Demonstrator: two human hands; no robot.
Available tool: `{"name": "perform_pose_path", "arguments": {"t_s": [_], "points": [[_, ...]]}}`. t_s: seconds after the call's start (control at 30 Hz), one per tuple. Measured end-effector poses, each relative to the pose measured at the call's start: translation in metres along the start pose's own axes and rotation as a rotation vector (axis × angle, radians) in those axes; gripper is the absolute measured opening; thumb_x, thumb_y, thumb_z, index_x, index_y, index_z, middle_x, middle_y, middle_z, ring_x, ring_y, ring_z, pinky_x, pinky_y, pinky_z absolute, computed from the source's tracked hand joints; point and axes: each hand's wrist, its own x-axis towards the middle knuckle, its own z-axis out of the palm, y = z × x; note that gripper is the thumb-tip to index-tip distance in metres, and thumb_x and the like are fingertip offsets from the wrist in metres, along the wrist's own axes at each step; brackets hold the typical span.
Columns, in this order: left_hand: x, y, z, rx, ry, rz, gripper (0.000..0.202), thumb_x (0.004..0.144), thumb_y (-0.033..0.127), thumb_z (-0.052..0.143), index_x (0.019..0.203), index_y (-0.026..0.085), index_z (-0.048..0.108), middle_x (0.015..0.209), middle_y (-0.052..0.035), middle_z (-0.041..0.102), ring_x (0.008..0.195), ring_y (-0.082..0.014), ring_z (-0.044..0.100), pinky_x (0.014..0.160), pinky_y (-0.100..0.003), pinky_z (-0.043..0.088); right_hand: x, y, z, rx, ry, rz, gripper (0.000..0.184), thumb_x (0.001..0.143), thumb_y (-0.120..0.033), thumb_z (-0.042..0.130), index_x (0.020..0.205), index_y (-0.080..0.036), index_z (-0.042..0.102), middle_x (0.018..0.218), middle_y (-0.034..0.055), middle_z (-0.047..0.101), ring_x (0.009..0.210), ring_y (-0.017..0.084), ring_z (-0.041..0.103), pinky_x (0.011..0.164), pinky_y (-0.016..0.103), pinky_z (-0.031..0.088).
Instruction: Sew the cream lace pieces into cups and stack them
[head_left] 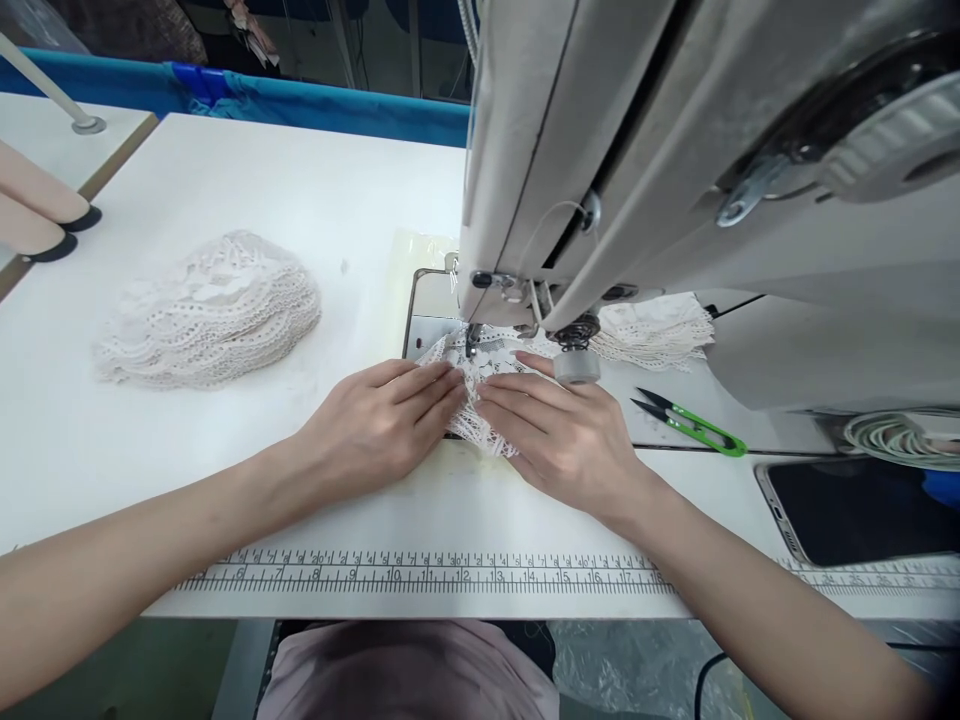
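A piece of white lace (489, 437) lies under the presser foot (472, 340) of a sewing machine (525, 150). On its left side, my left hand (382, 415) holds the lace with its fingers drawn together, the tips close to the foot. From the right, my right hand (566, 430) grips the same lace, its index finger reaching further forward beneath the machine head. Both thumbs are mostly hidden. Part of the lace is covered by my fingers.
A pile of white lace (217, 310) rests left on the white table (315, 190); more lace (652, 330) lies behind the needle area. Green thread snips (694, 425), a phone (862, 510) and a coiled cable (900, 440) are at right. A printed ruler (420, 573) runs along the front edge.
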Motion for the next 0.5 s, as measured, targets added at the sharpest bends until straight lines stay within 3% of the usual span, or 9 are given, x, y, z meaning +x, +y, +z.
{"name": "perform_pose_path", "arguments": {"t_s": [0.5], "points": [[0.001,-0.0076,0.0057,0.018,-0.025,-0.038,0.023,0.095,0.016,0.054,0.115,0.012,0.066,0.118,-0.0061,0.071,0.112,-0.0209,0.067,0.096,-0.036,0.058,0.0004,0.0016,0.0035,0.025,-0.046,0.036,0.025,0.089,-0.009,0.055,0.104,-0.017,0.073,0.111,0.0051,0.075,0.097,0.019,0.07,0.096,0.041,0.055]]}}
